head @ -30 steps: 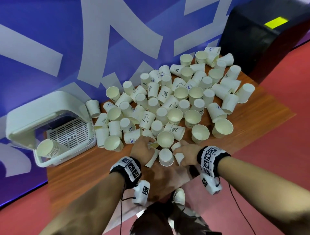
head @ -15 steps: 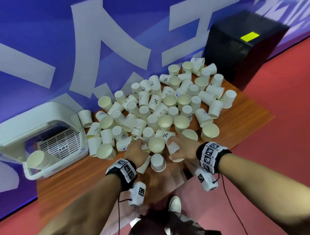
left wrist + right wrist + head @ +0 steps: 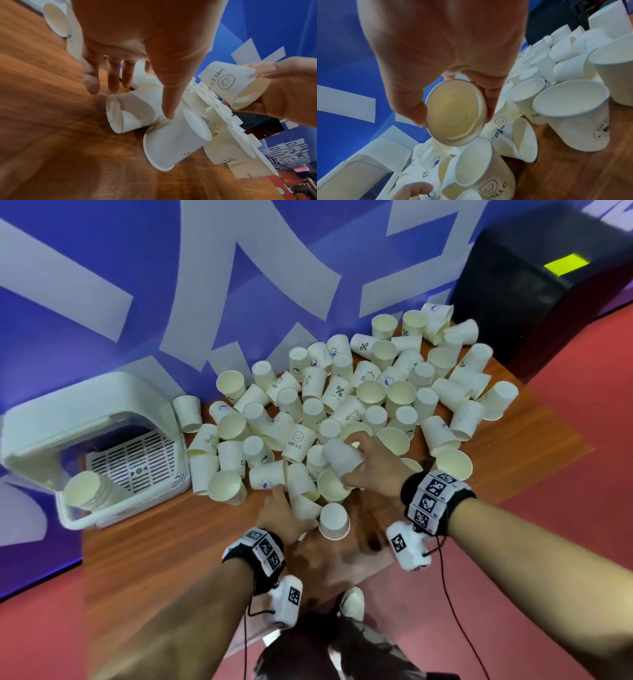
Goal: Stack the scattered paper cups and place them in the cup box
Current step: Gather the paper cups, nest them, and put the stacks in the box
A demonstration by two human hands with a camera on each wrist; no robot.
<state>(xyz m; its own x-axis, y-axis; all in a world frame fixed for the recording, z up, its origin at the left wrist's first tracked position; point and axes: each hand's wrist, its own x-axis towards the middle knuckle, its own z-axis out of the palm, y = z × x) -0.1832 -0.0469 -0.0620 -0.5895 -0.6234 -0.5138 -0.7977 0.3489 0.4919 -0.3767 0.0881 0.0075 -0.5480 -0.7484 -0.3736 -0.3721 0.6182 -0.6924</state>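
The right hand (image 3: pixel 378 470) grips a white "HELLO" smiley paper cup (image 3: pixel 229 83), bottom up, lifted above the near edge of the pile of scattered paper cups (image 3: pixel 342 398). The left hand (image 3: pixel 281 513) reaches with straight, spread fingers (image 3: pixel 113 75) over a cup lying on its side (image 3: pixel 130 113), not gripping it. An upturned cup (image 3: pixel 334 520) sits just beside it. The pile crowds the wooden table (image 3: pixel 171 542); the white cup box (image 3: pixel 44 422), at the left, holds a stack of cups (image 3: pixel 89 491).
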